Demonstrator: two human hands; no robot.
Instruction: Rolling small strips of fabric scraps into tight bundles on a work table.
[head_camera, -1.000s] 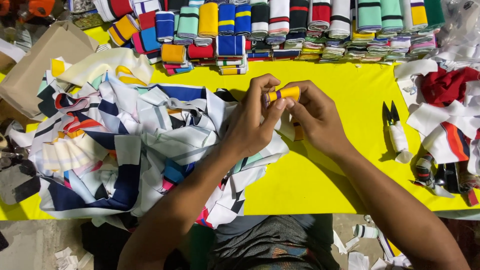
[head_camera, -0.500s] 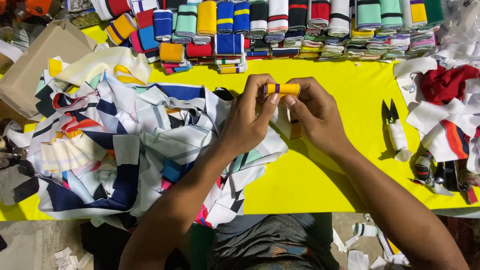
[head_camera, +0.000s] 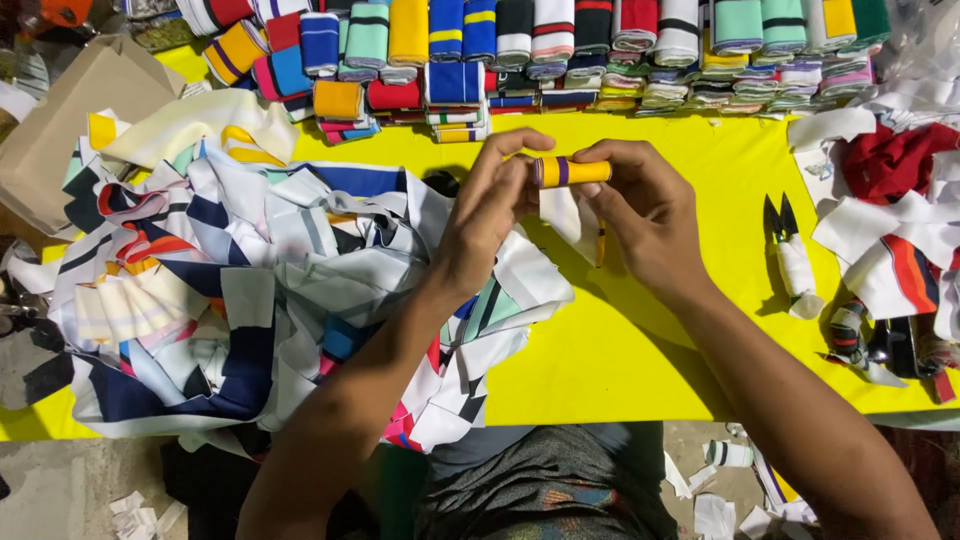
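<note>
A: Status on the hands?

B: Both are raised over the yellow table (head_camera: 620, 330). The left hand (head_camera: 490, 215) and right hand (head_camera: 645, 215) are each pinched on one end of a small roll of fabric (head_camera: 572, 171), yellow with a purple band. A loose white tail of it hangs down between the two hands

A: Surroundings?

B: A big heap of striped strips (head_camera: 250, 300) lies under the left forearm. Rows of finished rolls (head_camera: 520, 45) run along the far edge. The snips (head_camera: 790, 255) lie to the right, well apart from the hands. A cardboard box (head_camera: 70, 125) sits at far left

A: Risks?

B: Probably the roll loosening. It is held only by fingertips at the ends, so a slack pinch would let the layers spring open or telescope sideways. The hanging tail could wind on skewed. The left forearm rests on the heap, so a pull back could drag strips off the near edge

A: Snips a hazard?

B: Blades point away, not near the hands
</note>
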